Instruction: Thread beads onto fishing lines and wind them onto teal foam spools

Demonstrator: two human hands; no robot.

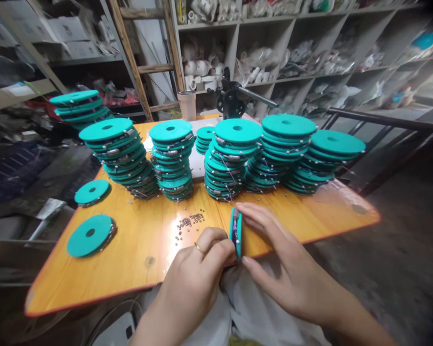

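A small green spool (236, 233) stands on edge at the table's front, with dark line, a grey piece and white-headed pins in its groove. My left hand (202, 264), a ring on one finger, grips the spool's lower left side with curled fingers. At its right side is my right hand (277, 254), thumb and fingers apart, the fingertips close to or touching the rim. Many small dark beads (189, 221) lie scattered on the wooden table (144, 240), left of the spool.
Tall stacks of green spools (173, 163) line the table's back, and single spools (90, 235) lie at its left. Behind them are a beige cup (186, 105) and a black clamp-like device (231, 98). Shelves, a wooden ladder and a dark metal rail surround the table.
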